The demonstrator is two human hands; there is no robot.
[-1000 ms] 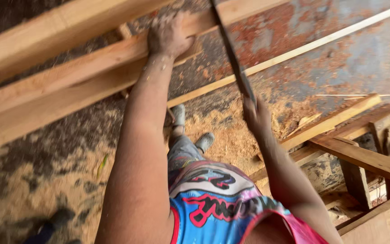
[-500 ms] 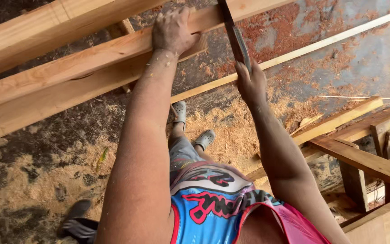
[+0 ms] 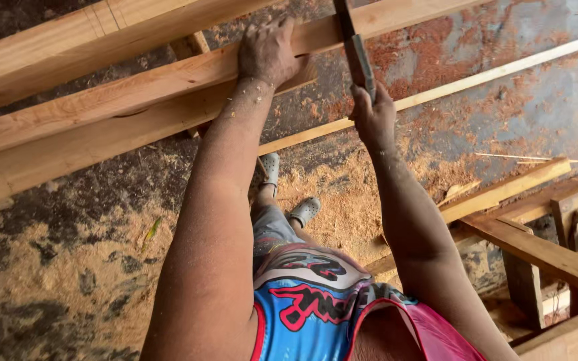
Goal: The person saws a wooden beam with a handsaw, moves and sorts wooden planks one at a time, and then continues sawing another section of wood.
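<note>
Over a floor point(image 3: 48, 281) thick with sawdust, a person is leaning across long pale wooden planks that are slanting from the lower left up toward the top right. At the far left, the broadest plank point(image 3: 41, 50) is lying along the top edge, and a second plank point(image 3: 115, 100) is running just beneath it, touching it along part of its length. Below both, a third plank point(image 3: 68, 150) is sitting close against the second.

Moving rightward, the left hand point(image 3: 267, 50) is pressing palm-down on the second plank, its fingers spread apart and curling over the far edge; it is flat on the wood rather than closed around it, and sawdust is clinging to the wrist and forearm.

Just right of that, the right hand point(image 3: 371, 115) is wrapping tightly around the handle of a hand saw point(image 3: 350, 37). The saw's dark blade is rising steeply from the fist and is meeting the second plank close beside the left hand's fingers, then running out of the top of the view. Whether the teeth are biting into the wood cannot be told.

Below the arms, two grey clogs point(image 3: 287, 190) are standing on the sawdust. A thin wooden strip point(image 3: 503, 70) is crossing the stained reddish ground behind the right hand. At the far right, a rough timber frame point(image 3: 543, 251) is standing well apart from the saw.
</note>
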